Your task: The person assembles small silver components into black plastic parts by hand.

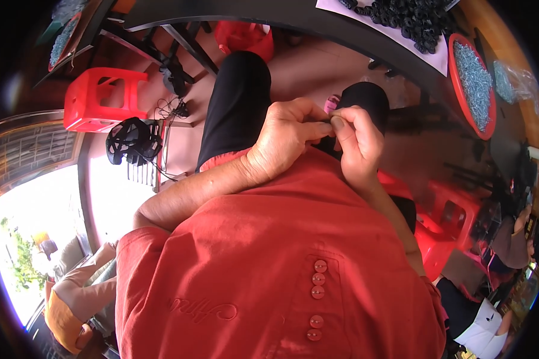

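Note:
My left hand (286,136) and my right hand (362,139) meet in front of me, above my lap. Both are closed, thumb against fingers, with the fingertips nearly touching. Whatever lies between them is mostly covered by the fingers; only a small dark bit shows, too little to name. Just beyond the fingertips is a small pink object (332,103), its kind unclear. My knees in black trousers (236,90) are below and beyond the hands.
Across the far side runs a dark table (281,13). On it, at right, small black parts (410,21) lie heaped on a pale sheet, near a red tray (491,119) of clear bluish pieces. Red plastic stools (78,103) stand on both sides. People sit at lower left and right.

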Available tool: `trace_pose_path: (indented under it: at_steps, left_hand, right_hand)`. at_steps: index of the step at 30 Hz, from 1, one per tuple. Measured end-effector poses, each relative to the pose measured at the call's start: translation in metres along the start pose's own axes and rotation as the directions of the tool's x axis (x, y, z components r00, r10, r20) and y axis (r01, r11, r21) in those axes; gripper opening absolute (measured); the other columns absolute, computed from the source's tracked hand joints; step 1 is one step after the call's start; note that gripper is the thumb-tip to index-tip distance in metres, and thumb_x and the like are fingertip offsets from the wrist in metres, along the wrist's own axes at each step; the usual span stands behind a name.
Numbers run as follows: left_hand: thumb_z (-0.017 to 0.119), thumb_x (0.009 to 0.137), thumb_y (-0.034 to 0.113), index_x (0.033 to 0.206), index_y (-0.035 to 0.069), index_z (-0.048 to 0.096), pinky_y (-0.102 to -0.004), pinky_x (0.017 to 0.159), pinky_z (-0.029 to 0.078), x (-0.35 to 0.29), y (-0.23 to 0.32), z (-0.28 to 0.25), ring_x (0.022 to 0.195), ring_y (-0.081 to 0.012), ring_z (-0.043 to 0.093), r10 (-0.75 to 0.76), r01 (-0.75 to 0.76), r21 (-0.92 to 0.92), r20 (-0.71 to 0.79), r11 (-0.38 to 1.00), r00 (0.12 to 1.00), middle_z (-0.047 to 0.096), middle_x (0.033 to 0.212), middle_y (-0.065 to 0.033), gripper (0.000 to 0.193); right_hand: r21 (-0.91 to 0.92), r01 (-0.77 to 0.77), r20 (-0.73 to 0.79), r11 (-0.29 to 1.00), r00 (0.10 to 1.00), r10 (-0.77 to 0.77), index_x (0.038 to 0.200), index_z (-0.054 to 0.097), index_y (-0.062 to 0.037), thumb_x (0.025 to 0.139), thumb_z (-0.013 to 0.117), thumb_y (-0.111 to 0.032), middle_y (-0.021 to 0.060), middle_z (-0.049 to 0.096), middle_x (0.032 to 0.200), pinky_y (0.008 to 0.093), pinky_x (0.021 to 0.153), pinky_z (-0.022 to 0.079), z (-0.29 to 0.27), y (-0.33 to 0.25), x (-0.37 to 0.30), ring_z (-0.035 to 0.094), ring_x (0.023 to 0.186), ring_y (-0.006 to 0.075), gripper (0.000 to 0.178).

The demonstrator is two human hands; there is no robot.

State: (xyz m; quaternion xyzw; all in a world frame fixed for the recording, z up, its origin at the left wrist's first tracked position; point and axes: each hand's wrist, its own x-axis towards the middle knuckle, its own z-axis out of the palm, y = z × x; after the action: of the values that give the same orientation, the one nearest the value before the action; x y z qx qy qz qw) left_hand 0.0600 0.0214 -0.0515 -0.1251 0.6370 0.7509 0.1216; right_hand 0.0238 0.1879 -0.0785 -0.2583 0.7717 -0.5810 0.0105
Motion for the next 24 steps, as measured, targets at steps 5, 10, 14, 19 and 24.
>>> trace_pose_path:
  at_steps: [5, 10, 14, 19, 24]
  left_hand:
    - [0.067, 0.087, 0.008, 0.092, -0.003, 0.066, -0.02, 0.055, 0.044, 0.001, 0.004, -0.001, 0.066, -0.0069, 0.059, -0.132, 0.132, -0.077, 0.002, 0.988, 0.991, 0.066, 0.078, -0.0055, 0.012]
    - [0.064, 0.089, 0.007, 0.098, -0.004, 0.065, -0.0246, 0.071, 0.051, 0.008, -0.004, 0.004, 0.078, -0.0123, 0.064, -0.056, 0.044, -0.233, -0.046, 0.971, 0.997, 0.067, 0.084, -0.0089, 0.014]
    - [0.064, 0.089, 0.007, 0.1, -0.004, 0.065, -0.0253, 0.069, 0.052, 0.006, 0.002, 0.003, 0.076, -0.0137, 0.065, -0.125, 0.119, -0.383, 0.009, 0.916, 0.992, 0.067, 0.083, -0.0093, 0.016]
    - [0.062, 0.091, 0.009, 0.096, -0.002, 0.064, -0.0294, 0.059, 0.054, 0.007, 0.007, -0.004, 0.066, -0.0185, 0.066, -0.197, 0.209, -0.318, 0.072, 0.925, 0.978, 0.067, 0.081, -0.0095, 0.012]
    - [0.064, 0.088, 0.007, 0.09, -0.003, 0.064, -0.028, 0.06, 0.054, 0.012, -0.004, -0.003, 0.066, -0.0175, 0.064, -0.11, 0.11, -0.291, 0.016, 0.951, 0.994, 0.065, 0.077, -0.01, 0.01]
  right_hand:
    - [0.075, 0.003, 0.034, 0.997, 0.999, -0.005, 0.103, 0.057, 0.0024, 0.084, 0.065, 0.004, 0.0097, 0.059, 0.087, 0.0272, 0.067, 0.048, 0.002, -0.001, -0.002, 0.058, 0.072, 0.0148, 0.021]
    - [-0.213, 0.203, -0.048, 0.956, 0.975, -0.217, 0.106, 0.057, 0.0003, 0.068, 0.073, 0.006, 0.012, 0.059, 0.088, 0.0324, 0.064, 0.051, 0.01, 0.007, 0.008, 0.062, 0.074, 0.0244, 0.042]
    - [-0.371, 0.294, -0.039, 0.881, 0.943, -0.331, 0.103, 0.058, 0.0004, 0.064, 0.072, 0.005, 0.0133, 0.059, 0.086, 0.0354, 0.061, 0.05, 0.008, 0.008, 0.01, 0.06, 0.069, 0.03, 0.042]
    - [-0.419, 0.375, 0.052, 0.827, 0.919, -0.391, 0.1, 0.057, -0.0002, 0.066, 0.072, 0.0, 0.0125, 0.058, 0.081, 0.0372, 0.057, 0.048, 0.005, 0.008, 0.014, 0.058, 0.067, 0.0296, 0.037]
    - [-0.399, 0.444, 0.042, 0.802, 0.883, -0.468, 0.101, 0.06, -0.0008, 0.067, 0.07, 0.002, 0.0135, 0.059, 0.081, 0.0382, 0.057, 0.049, 0.005, 0.004, 0.019, 0.06, 0.069, 0.0324, 0.036]
